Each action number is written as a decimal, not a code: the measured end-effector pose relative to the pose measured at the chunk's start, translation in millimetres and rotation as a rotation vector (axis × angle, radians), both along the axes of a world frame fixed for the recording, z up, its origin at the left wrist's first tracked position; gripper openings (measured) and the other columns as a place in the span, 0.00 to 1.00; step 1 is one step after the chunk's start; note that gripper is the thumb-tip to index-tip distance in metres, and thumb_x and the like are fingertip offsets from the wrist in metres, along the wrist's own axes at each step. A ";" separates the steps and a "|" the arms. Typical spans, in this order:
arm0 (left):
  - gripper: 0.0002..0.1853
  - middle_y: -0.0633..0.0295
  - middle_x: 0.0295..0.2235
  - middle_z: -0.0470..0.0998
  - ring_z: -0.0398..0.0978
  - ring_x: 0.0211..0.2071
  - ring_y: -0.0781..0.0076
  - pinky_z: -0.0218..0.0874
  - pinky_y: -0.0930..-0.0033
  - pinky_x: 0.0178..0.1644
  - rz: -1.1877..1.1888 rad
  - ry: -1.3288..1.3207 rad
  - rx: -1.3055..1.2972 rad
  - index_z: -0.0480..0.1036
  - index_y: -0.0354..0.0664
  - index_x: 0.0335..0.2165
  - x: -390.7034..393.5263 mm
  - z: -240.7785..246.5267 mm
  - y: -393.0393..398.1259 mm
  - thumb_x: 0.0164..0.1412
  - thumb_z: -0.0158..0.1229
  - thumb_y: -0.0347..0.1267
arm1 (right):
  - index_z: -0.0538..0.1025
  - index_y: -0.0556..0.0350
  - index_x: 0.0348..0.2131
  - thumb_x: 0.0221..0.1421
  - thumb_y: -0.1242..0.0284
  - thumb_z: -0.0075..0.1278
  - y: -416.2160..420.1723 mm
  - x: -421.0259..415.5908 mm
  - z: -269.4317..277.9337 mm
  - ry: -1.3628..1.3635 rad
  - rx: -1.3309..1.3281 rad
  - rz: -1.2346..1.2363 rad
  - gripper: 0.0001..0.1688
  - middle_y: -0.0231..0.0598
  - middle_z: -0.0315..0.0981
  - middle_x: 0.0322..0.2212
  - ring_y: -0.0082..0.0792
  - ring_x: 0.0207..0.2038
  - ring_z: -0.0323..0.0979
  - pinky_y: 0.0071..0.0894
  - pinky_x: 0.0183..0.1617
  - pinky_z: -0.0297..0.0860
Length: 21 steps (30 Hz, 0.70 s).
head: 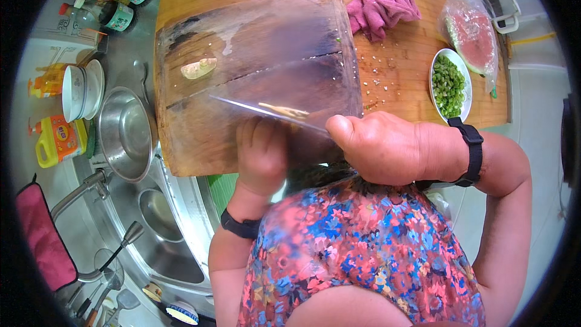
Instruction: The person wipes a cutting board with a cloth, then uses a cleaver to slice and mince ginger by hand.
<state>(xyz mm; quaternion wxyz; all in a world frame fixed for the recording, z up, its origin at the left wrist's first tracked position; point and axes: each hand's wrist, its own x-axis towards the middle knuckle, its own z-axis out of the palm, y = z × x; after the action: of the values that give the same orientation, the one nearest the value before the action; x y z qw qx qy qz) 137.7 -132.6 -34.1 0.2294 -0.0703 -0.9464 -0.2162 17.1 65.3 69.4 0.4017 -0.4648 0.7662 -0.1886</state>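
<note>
My right hand (381, 147) grips a kitchen knife (243, 106) by its handle, which the fist hides. The blade appears nearly edge-on and slants over a worn wooden cutting board (258, 22). Thin pale slices (283, 110), perhaps ginger, lie against the blade's far side. On the near side of the blade, my left hand (262, 150) rests by the board's near edge with its fingers curled and blurred. Whether anything is under those fingertips cannot be seen. Farther left on the board sits a cut piece that looks like ginger root (199, 68).
White crumbs (376, 81) dot the wooden counter beside a plate of chopped green vegetable (448, 86). Behind are a purple cloth (386, 4) and bagged watermelon (476, 45). At left stand a steel basin (127, 131), stacked bowls (75, 93), bottles (120, 16) and a sink (181, 259).
</note>
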 end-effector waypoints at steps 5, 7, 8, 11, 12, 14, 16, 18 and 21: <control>0.13 0.51 0.36 0.74 0.71 0.40 0.48 0.63 0.49 0.45 -0.039 0.075 -0.007 0.76 0.32 0.33 -4.0 -3.6 -0.8 0.45 0.55 0.24 | 0.61 0.63 0.33 0.45 0.83 0.49 -9.1 2.9 -8.8 0.072 -0.193 -0.012 0.14 0.53 0.69 0.20 0.60 0.24 0.72 0.53 0.24 0.67; 0.12 0.50 0.36 0.74 0.71 0.39 0.48 0.63 0.50 0.45 -0.040 0.087 -0.004 0.76 0.32 0.32 -4.5 -4.0 -0.5 0.44 0.55 0.24 | 0.61 0.63 0.32 0.45 0.82 0.49 -19.6 3.1 -10.1 0.099 -0.269 -0.016 0.14 0.53 0.69 0.19 0.60 0.23 0.72 0.52 0.23 0.66; 0.12 0.50 0.36 0.74 0.72 0.39 0.48 0.63 0.50 0.44 -0.042 0.093 -0.002 0.76 0.32 0.32 -4.5 -4.7 -0.7 0.44 0.55 0.24 | 0.61 0.63 0.32 0.45 0.82 0.49 -24.5 2.1 -10.3 0.095 -0.292 -0.013 0.14 0.53 0.69 0.19 0.60 0.23 0.71 0.52 0.22 0.66; 0.12 0.49 0.36 0.74 0.72 0.39 0.48 0.63 0.50 0.43 -0.036 0.096 -0.017 0.76 0.33 0.32 -5.0 -0.8 -0.2 0.44 0.56 0.24 | 0.61 0.63 0.32 0.46 0.81 0.50 -27.0 2.4 -10.3 0.060 -0.223 -0.070 0.14 0.53 0.69 0.18 0.60 0.23 0.72 0.51 0.23 0.67; 0.12 0.49 0.36 0.74 0.72 0.39 0.48 0.63 0.50 0.43 -0.032 0.096 -0.023 0.76 0.33 0.32 -5.8 0.2 -0.4 0.43 0.56 0.24 | 0.61 0.63 0.32 0.47 0.81 0.50 -25.5 2.3 -10.4 0.025 -0.154 -0.120 0.14 0.54 0.69 0.18 0.60 0.23 0.72 0.51 0.23 0.67; 0.13 0.49 0.35 0.74 0.72 0.39 0.48 0.63 0.50 0.43 -0.030 0.090 -0.007 0.75 0.33 0.32 -5.8 0.1 -0.7 0.43 0.57 0.24 | 0.61 0.64 0.34 0.48 0.80 0.51 -15.5 3.1 -11.7 0.118 -0.258 -0.080 0.15 0.55 0.70 0.18 0.61 0.23 0.73 0.52 0.24 0.68; 0.12 0.49 0.35 0.73 0.71 0.39 0.47 0.63 0.50 0.43 -0.032 0.077 0.006 0.75 0.33 0.32 -3.8 -3.2 -1.9 0.43 0.57 0.25 | 0.64 0.66 0.36 0.57 0.74 0.42 -16.6 2.5 4.1 0.029 -0.092 -0.062 0.10 0.63 0.72 0.26 0.65 0.32 0.74 0.55 0.32 0.70; 0.12 0.49 0.35 0.73 0.71 0.39 0.47 0.63 0.49 0.44 -0.022 0.084 -0.007 0.75 0.33 0.32 -2.8 -2.9 -1.5 0.43 0.57 0.25 | 0.65 0.67 0.37 0.61 0.72 0.37 -16.8 0.5 15.8 -0.034 0.037 -0.036 0.12 0.67 0.73 0.30 0.67 0.37 0.74 0.57 0.37 0.71; 0.12 0.50 0.35 0.73 0.71 0.39 0.47 0.63 0.48 0.44 -0.027 0.092 -0.015 0.75 0.32 0.32 -2.1 -3.4 -1.4 0.43 0.57 0.25 | 0.65 0.68 0.37 0.61 0.72 0.38 -14.2 0.8 13.4 -0.046 0.110 -0.009 0.13 0.66 0.74 0.30 0.67 0.37 0.74 0.57 0.37 0.71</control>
<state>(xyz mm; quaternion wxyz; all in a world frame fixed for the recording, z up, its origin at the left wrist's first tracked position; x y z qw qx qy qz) 135.6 -133.9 -37.5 0.2690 -0.0946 -0.9354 -0.2089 17.9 51.1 82.8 0.4432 -0.4339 0.7682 -0.1587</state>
